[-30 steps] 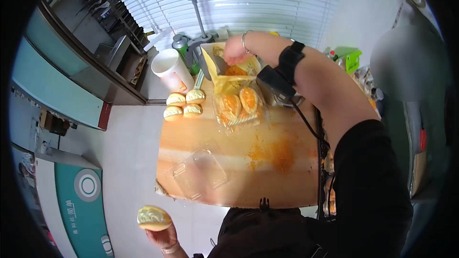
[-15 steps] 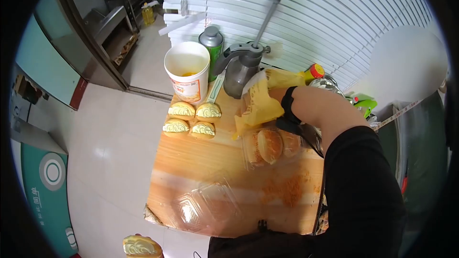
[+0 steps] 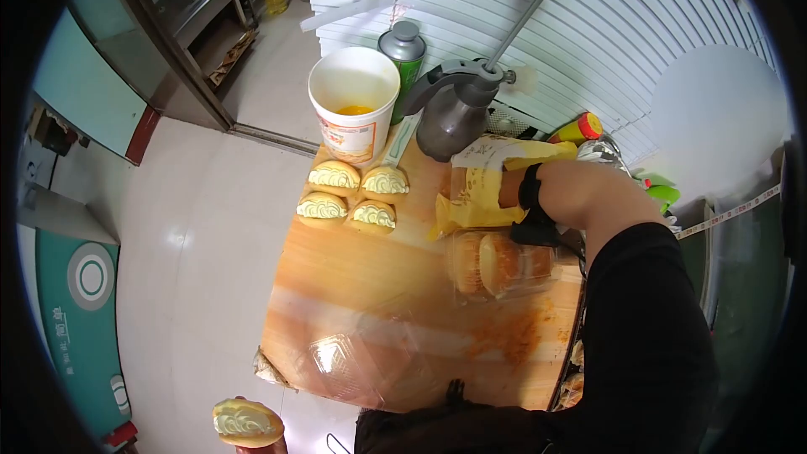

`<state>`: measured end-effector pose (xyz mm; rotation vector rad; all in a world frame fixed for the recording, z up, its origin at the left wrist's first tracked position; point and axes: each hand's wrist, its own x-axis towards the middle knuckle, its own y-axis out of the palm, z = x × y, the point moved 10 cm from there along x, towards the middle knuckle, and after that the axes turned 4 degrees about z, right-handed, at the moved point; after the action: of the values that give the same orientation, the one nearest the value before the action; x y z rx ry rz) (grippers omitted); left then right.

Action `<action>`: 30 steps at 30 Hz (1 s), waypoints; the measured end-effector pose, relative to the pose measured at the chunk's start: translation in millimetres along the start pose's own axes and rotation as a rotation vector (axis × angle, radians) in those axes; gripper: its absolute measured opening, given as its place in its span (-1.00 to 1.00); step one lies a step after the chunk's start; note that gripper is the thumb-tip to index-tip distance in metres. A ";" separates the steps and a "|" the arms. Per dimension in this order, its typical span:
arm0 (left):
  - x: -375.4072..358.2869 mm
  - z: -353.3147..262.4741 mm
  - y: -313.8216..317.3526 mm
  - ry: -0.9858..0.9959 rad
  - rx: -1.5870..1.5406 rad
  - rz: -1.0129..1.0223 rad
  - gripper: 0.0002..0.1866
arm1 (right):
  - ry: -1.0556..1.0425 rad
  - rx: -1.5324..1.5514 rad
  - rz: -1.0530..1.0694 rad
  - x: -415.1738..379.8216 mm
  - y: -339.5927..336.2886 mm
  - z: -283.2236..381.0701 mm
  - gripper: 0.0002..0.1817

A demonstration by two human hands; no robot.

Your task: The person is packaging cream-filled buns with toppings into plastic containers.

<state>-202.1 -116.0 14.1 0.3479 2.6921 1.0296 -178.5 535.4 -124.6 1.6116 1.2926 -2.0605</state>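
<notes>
Head view: left hand [image 3: 267,449] low, off the table's [image 3: 403,273] near-left corner, grasping a cream bun [image 3: 247,423] from below. Right hand [image 3: 509,188] reaches in among yellow paper [image 3: 477,195] toward the far-right corner; fingers hidden, cannot tell its grip. Plastic box of buns [image 3: 461,287] just nearer, by the right edge. Four cream buns [image 3: 334,176] at the far-left corner, beside a white bucket [image 3: 346,130].
</notes>
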 end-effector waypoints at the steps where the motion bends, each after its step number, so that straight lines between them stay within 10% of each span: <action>1: 0.1 1.3 -1.0 0.012 -0.033 0.017 -0.27 | -0.002 -0.003 0.004 2.6 1.7 3.1 -0.69; 18: -5.1 -4.7 -13.8 0.079 -0.159 0.114 -0.46 | -0.170 0.315 -0.141 -54.3 -33.9 28.4 -0.71; 30: -22.2 -3.9 76.6 0.047 -0.172 0.339 -0.45 | -0.384 1.576 -0.048 -199.4 -63.9 -1.7 -0.73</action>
<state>-172.0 -69.7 71.8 0.7736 2.6147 1.3647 -144.0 509.2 80.3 1.2300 -0.7469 -3.3489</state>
